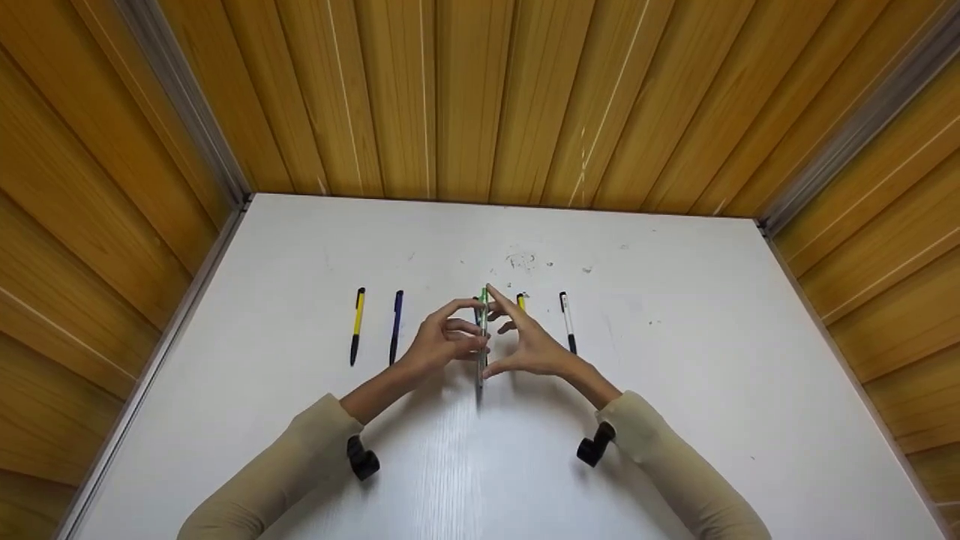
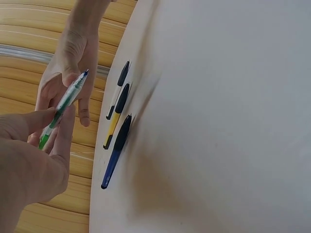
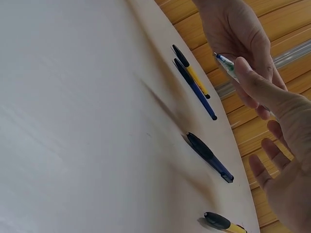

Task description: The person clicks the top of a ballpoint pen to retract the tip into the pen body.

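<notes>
My left hand [image 1: 448, 337] pinches a clear pen with green parts [image 2: 62, 108] between thumb and fingers, above the table. The pen's green end points away and its tip points back toward me. Across from it, my right hand [image 1: 534, 345] has its fingers spread and fairly straight, thumb by the tip end and index finger by the green end. In the right wrist view the right thumb [image 3: 250, 73] overlaps the pen; whether it presses on it is hard to tell. Below the hands lies a blue pen [image 3: 209, 158], partly hidden in the head view.
On the white table [image 1: 675, 420], a yellow pen [image 1: 358, 326] and a dark blue pen [image 1: 396, 326] lie to the left. Another yellow pen [image 1: 521, 301] and a white pen [image 1: 567, 321] lie to the right. Wood-patterned walls [image 1: 465, 97] border the table's back and sides.
</notes>
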{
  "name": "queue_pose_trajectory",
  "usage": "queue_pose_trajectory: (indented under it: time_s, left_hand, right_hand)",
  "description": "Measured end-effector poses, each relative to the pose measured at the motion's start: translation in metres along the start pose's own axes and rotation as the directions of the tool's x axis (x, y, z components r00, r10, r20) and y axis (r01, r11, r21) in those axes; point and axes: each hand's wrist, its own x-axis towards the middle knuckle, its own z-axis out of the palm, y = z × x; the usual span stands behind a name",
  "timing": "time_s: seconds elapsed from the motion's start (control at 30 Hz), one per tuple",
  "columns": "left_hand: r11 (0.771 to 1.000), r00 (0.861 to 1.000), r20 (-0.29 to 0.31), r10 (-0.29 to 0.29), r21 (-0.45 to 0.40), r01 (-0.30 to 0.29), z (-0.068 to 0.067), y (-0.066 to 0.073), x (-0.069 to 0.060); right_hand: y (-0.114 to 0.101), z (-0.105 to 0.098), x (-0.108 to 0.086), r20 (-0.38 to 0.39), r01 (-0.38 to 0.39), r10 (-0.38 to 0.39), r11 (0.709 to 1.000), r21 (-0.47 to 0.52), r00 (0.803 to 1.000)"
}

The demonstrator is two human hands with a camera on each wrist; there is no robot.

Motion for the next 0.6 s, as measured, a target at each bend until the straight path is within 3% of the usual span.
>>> queue_pose_trajectory:
  time_s: [0.4,0.6]
  left_hand:
    - [1.0,0.999,-0.019,-0.031,-0.004,0.031,0.0011,-0.0029,-0.002]
    - [1.0,0.999,-0.026,-0.02,0.006,0.02,0.0014,-0.0029,-0.0003]
  right_hand:
    - [0.0025,-0.0005,-0.0003,-0.028,0.006,-0.006,1.0,-0.008,1.0]
    - [0.0008,-0.003,0.0011,-0.023,-0.001,0.001,1.0,-0.024,1.0]
